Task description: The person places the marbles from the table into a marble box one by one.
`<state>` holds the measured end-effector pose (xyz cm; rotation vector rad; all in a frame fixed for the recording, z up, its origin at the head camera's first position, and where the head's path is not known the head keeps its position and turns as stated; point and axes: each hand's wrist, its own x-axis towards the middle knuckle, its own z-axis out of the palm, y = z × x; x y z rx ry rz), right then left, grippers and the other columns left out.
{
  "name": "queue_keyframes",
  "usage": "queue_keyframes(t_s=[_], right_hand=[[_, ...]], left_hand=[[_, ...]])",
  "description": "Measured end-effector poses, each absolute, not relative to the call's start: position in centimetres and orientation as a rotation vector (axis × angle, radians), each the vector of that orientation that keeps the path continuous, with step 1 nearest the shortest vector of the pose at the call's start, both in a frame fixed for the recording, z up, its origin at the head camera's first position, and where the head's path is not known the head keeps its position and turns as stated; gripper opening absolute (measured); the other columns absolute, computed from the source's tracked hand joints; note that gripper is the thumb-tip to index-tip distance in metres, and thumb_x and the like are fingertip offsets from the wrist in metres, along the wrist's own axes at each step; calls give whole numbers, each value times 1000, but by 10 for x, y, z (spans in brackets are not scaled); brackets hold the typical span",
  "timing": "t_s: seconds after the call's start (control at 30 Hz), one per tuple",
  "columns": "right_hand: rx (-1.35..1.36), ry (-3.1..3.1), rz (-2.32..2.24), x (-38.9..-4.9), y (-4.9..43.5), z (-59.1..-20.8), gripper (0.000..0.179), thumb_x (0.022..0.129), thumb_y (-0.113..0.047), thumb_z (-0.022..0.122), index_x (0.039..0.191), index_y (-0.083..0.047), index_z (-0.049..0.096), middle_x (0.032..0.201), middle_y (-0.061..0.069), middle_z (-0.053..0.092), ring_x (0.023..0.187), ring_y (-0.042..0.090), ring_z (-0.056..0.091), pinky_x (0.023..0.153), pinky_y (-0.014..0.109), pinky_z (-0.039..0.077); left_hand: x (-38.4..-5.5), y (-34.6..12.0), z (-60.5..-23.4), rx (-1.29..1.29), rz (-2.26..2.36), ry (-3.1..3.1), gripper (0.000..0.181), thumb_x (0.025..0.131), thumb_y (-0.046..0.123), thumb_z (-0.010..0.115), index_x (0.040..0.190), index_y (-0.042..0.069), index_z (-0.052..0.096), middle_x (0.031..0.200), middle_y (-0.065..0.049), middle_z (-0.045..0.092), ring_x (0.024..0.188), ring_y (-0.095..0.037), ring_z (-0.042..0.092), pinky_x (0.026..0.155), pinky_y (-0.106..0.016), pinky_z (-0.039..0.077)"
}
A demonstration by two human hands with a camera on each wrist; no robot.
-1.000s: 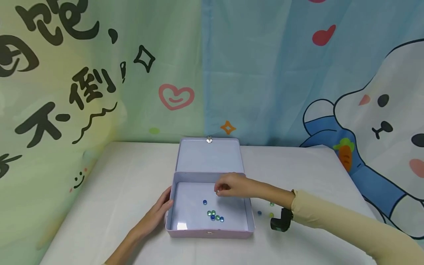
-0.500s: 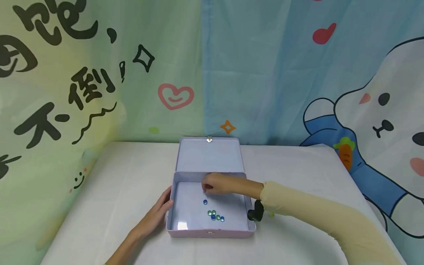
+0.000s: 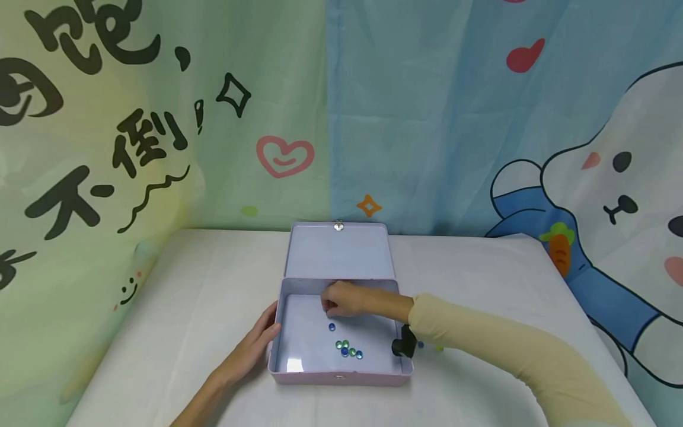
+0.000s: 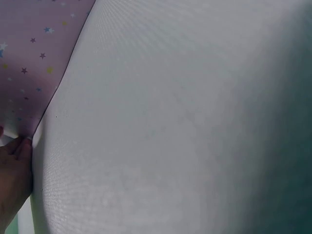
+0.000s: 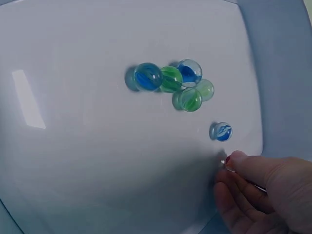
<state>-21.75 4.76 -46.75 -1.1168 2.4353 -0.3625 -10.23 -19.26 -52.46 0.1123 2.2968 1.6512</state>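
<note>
A shallow metal box, lilac inside with a pink star-patterned outside, lies with its hinged lid raised at the back. My left hand rests against its left wall, fingers fairly straight along the outside; in the left wrist view this hand touches the box side. Over the back left part of the floor, my right hand pinches a clear marble with red in it between thumb and fingers. Just beyond the fingertips sits a lone blue marble. Several blue and green marbles cluster towards the front.
The box stands on a white-covered table. Right of it, partly behind the right forearm, lie a blue marble and a yellow-green one. A printed curtain hangs behind the table. A black wrist camera overhangs the box's right wall.
My right hand has moved left inside the box, from near its right back part to the left back, carrying the marble. The left hand and the marbles on the floor have stayed put.
</note>
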Motion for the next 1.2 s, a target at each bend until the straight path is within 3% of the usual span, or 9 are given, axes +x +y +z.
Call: queue_keyframes(t_s=[0.7, 1.0, 1.2], right_hand=[[-1065, 2454, -286, -215, 43, -469, 5, 88, -15, 70, 88, -11, 68, 78, -3, 63, 70, 4, 50, 66, 14, 43], [-1091, 2472, -278, -215, 54, -449, 15, 91, -11, 66, 104, -6, 73, 96, 4, 72, 79, 9, 57, 79, 23, 53], [-1133, 2417, -504, -211, 80, -417, 20, 94, -8, 62, 111, -2, 70, 99, 6, 71, 82, 9, 58, 77, 22, 53]], left_hand=[[-102, -192, -522, 122, 1629, 2309, 59, 104, 38, 34, 157, 21, 12, 163, -13, 16, 150, -35, 17, 119, -56, 15], [-102, -192, -524, 130, 1653, 2302, 60, 104, 40, 35, 157, 24, 13, 163, -10, 17, 151, -32, 17, 120, -56, 14], [-102, -193, -523, 139, 1644, 2305, 59, 104, 38, 36, 157, 23, 13, 163, -11, 17, 151, -32, 17, 120, -55, 15]])
